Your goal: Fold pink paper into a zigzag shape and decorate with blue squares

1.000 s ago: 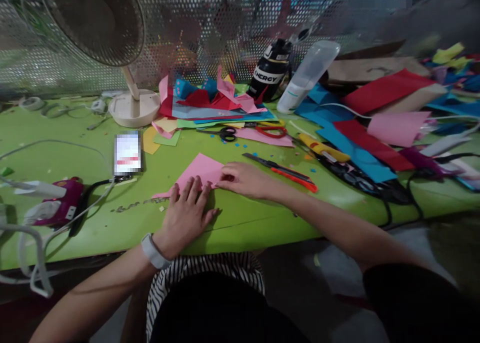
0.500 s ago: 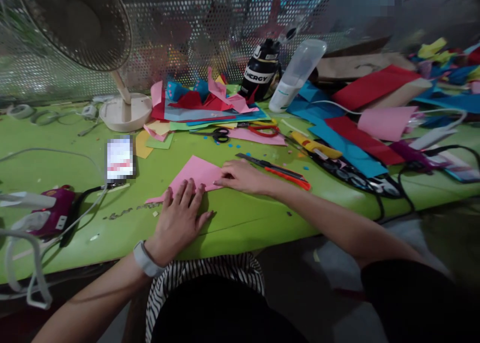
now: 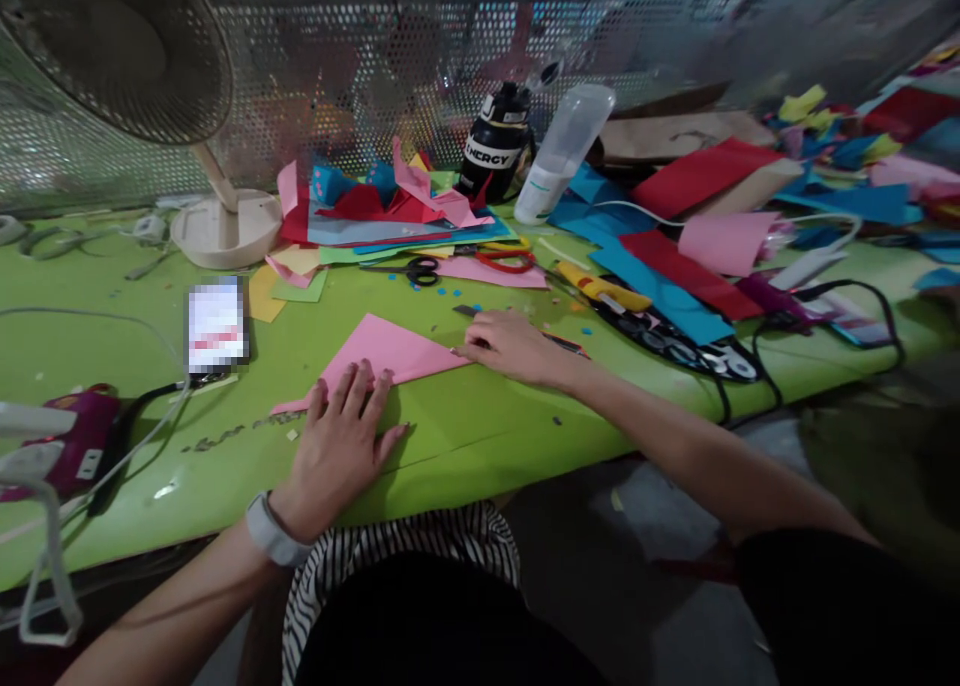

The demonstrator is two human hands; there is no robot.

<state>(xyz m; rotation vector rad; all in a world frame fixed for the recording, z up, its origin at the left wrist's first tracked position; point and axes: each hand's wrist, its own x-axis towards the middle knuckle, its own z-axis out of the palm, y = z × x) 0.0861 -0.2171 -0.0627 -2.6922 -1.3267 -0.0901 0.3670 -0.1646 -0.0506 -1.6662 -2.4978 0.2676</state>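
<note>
Left hand (image 3: 337, 441) and right hand (image 3: 517, 346) are both rested on the pink paper (image 3: 401, 348), which is laid near the front edge of the green table (image 3: 465, 441). The paper's lower left part is covered by the left hand, spread flat and seemingly used as a hold-down. Its right corner is touched by the right hand's curled fingers; whether it is pinched or only pressed cannot be told. Compared with a second ago, the right hand is shifted outward along the lower edge: more of that edge is bared, and the cutter (image 3: 568, 344) is now partly hidden. The crease, it may be judged, is thus run out nearly to its corner. Farther off, black scissors (image 3: 409, 268) are left before a paper stack (image 3: 375, 229), backed by a bottle (image 3: 491, 154).
</note>
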